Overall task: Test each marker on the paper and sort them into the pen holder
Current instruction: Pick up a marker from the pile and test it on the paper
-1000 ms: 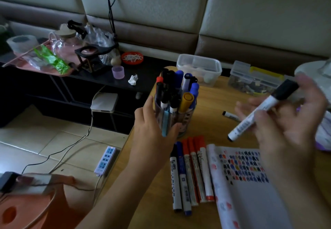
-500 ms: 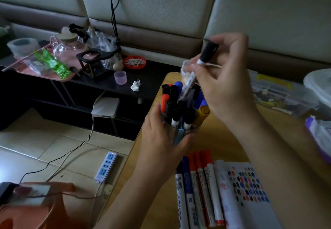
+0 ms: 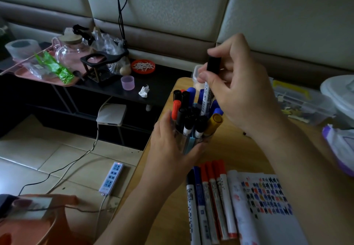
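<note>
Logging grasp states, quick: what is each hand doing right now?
Left hand: grip closed around the pen holder.
Right hand: grip closed on the black-capped marker, its lower end among the holder's markers.

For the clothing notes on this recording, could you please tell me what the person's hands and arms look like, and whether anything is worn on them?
Both the left hand and the right hand are bare: no gloves, rings, watch or bracelet show. Both forearms are uncovered as far as the picture's lower edge, so no sleeve is visible. The fingernails look short and unpainted, though the light is dim.
</note>
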